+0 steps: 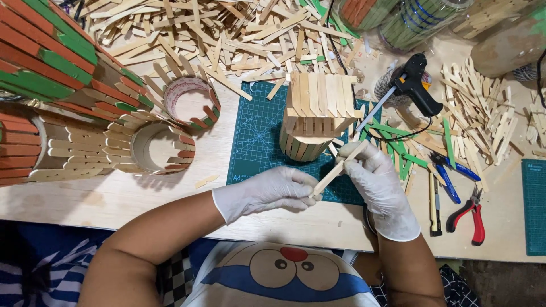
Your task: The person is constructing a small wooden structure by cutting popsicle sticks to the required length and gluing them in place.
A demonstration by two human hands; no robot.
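1. The left hand (272,190), in a white glove, is closed with its fingertips pinching the lower end of a plain wooden stick (339,169)
2. The right hand (375,179), gloved the same way, grips the upper part of that stick, thumb and fingers wrapped round it
3. The stick slants up to the right between the two hands, held above the near edge of the green mat (256,136) and just in front of the stick tower (314,113)
4. The tower stands upright on the mat: a round base of upright sticks with a wider, squarer upper part of sticks set side by side
5. A black glue gun (418,88) rests just right of the tower, its nozzle pointing down-left toward the mat, its cord trailing over the worktop (114,199)
6. Green sticks (401,145) lie scattered beside the right hand, mixed with plain ones
7. Further right lie blue-handled cutters (452,176), a yellow knife (434,207) and red pliers (472,213), all well apart from the hands
8. A large heap of plain sticks (216,34) covers the far side of the worktop
9. To the left, two open rings (170,125) clad in sticks stand near the mat; beyond them lie bigger cylinders (51,74) covered in red, green and plain sticks
10. A second green mat (534,204) shows at the right edge
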